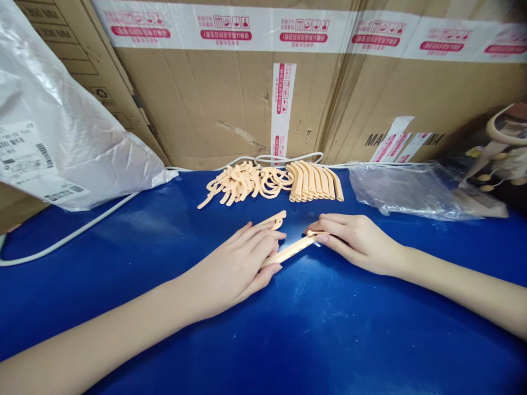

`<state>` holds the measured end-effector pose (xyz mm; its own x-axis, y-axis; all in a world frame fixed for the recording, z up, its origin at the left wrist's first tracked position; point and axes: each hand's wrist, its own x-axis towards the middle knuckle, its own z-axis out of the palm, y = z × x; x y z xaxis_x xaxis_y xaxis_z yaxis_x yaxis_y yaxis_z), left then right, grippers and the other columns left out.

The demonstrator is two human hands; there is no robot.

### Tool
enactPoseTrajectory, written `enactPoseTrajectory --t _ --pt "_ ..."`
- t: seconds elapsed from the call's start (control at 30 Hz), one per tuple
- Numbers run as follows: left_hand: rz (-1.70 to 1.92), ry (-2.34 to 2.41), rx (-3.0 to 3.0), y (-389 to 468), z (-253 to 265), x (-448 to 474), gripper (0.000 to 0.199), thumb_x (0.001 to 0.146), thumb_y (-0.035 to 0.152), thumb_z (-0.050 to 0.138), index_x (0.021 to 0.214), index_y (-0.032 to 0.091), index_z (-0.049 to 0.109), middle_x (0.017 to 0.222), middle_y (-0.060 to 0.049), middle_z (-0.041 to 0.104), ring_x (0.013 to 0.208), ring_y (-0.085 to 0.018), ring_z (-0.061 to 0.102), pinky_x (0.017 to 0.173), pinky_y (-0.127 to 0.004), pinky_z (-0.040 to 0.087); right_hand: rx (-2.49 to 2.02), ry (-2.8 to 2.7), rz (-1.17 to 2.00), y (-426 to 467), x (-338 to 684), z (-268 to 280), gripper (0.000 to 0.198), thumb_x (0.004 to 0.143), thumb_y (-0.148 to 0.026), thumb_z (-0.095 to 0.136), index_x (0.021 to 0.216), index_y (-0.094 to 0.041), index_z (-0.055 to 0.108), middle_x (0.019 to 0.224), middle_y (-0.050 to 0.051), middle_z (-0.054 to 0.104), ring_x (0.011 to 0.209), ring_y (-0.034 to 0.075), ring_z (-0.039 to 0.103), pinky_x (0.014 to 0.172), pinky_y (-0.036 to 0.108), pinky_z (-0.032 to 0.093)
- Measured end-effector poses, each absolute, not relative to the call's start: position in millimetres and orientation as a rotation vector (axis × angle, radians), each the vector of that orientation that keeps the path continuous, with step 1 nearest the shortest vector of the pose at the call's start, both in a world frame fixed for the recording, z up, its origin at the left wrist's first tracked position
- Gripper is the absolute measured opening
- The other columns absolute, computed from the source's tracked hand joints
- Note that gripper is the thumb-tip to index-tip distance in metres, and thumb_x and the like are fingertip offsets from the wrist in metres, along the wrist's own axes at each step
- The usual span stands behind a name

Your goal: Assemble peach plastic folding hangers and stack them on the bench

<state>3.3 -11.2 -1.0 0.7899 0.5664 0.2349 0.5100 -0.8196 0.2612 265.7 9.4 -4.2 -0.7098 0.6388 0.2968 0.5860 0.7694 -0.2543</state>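
Strip (290,251) in left hand (247,258), roomy tabletop (329,340)

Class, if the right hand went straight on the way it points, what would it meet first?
Beyond the beige strip it touches, the right hand probably meets the left hand; depth is unclear.

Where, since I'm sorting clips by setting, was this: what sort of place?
Probably a small workshop or packing area: taped cardboard boxes stand behind the blue tabletop, a labelled white plastic bag is at left, and many cream-coloured curved pieces lie grouped together.
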Motion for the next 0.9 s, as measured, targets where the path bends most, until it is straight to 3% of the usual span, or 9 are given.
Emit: enactPoseTrajectory --t 0.53,0.9 --pt "0.484 0.814 2.736 -10.2 -0.8 2.7 0.008 0.097 0.025 0.036 0.097 0.021 0.042 0.127 -0.009 0.053 0.132 -0.022 0.037 0.108 -0.049 0.033 -1.046 -2.569 0.271 8.2 266.3 -3.9 0.028 0.095 -0.039 0.041 0.104 -0.019 0.057 0.096 0.005 0.064 0.083 0.016 0.062 0.071 0.026 0.046" --pt "0.444 0.762 2.753 -9.0 0.0 1.8 0.009 0.097 0.027 0.036 0.097 0.02 0.043 0.125 -0.009 0.053 0.131 -0.022 0.036 0.11 -0.05 0.03 -1.005 -2.494 0.493 4.3 261.4 0.1 0.026 0.094 -0.038 0.046 0.104 -0.019 0.061 0.09 0.002 0.064 0.081 0.013 0.061 0.073 0.022 0.044"
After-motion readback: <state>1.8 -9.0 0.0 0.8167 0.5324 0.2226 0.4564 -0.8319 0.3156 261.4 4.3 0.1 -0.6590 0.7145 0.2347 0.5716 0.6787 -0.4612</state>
